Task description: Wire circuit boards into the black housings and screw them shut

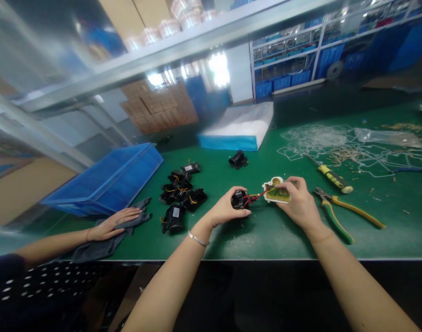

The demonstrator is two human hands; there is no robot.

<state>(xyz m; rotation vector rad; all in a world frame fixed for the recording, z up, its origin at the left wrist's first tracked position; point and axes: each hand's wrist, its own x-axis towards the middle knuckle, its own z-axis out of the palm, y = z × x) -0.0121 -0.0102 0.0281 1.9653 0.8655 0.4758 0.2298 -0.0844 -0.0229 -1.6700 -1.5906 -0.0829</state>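
Observation:
My left hand (228, 207) is closed around a black plastic housing (239, 200), just above the green bench top. Red and yellow wires (255, 197) run from it to a white plastic casing (277, 191) with a yellow-green board inside. My right hand (297, 203) grips that casing at its right side, thumb and fingers near the wires. Pliers (335, 203) with green and yellow handles lie spread to the right of my right hand. A yellow and black screwdriver (335, 179) rests behind them. Another black housing (238, 159) stands farther back.
Several black housings (174, 216) with yellow wires lie left of my hands. A co-worker's hand (115, 223) presses a dark cloth (100, 246) beside a blue bin (107, 177). A white and blue box (236, 127) stands behind. White wire pieces (314, 136) and small brass-coloured parts (345, 154) lie back right.

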